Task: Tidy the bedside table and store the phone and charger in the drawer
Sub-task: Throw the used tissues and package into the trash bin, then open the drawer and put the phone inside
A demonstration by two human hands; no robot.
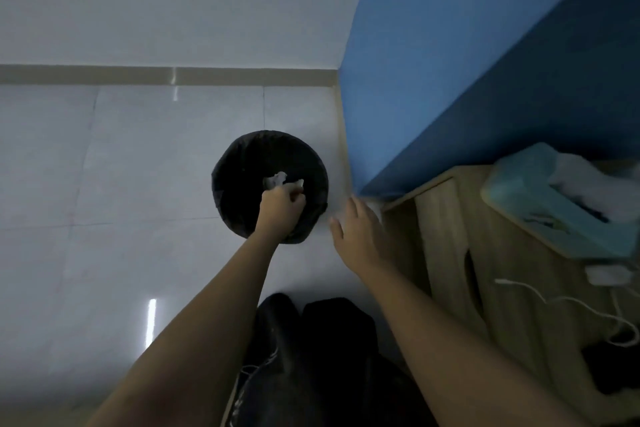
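Observation:
My left hand [281, 206] hovers over the round black bin [242, 163] on the floor, fingers closed on crumpled white tissue [277, 179]. My right hand [356, 230] hangs open beside the bin, near the side of the wooden bedside table [495, 281]. On the table top lie a white charger block [606, 274] with its white cable [571, 300], and a dark phone [613, 367] at the right edge. The table's front shows a drawer panel [446, 243].
A teal tissue box [550, 204] with white tissue sticking out stands at the back of the table. A blue wall [485, 62] rises behind it. Glossy white floor tiles [121, 166] spread to the left. My dark trousers [311, 357] are below.

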